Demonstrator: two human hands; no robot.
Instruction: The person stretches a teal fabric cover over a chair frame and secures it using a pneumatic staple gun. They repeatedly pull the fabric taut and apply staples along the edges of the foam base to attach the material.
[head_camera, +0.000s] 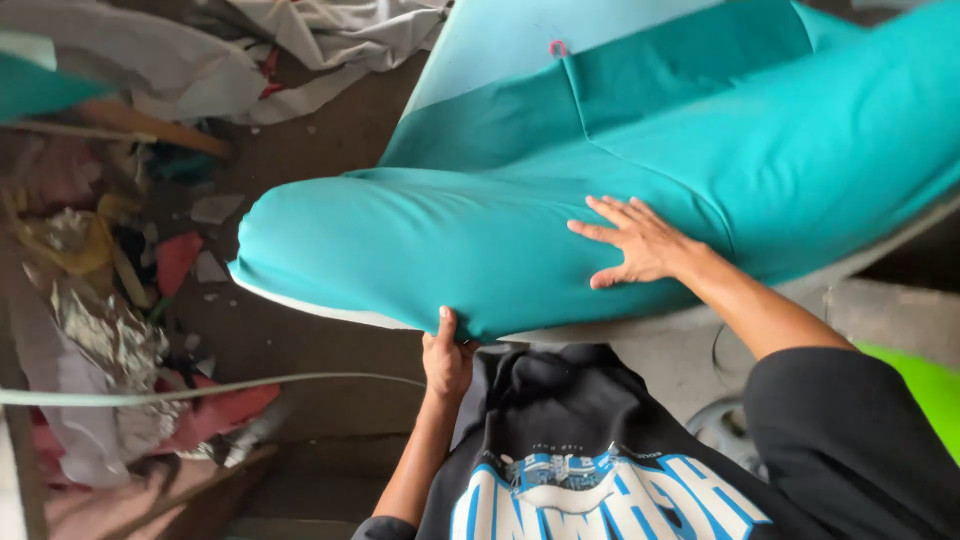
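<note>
Left hand (447, 360) grips teal cushion (420, 250) underside; right hand (635, 243) flat on top.

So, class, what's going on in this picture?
A person in a dark printed top is working on a large teal upholstered cushion. The left hand grips the fabric at the cushion's lower edge from underneath, thumb on the front. The right hand lies flat, fingers spread, on the top surface. Fabric scraps litter the floor to one side, with pale cloth heaped beyond.
</note>
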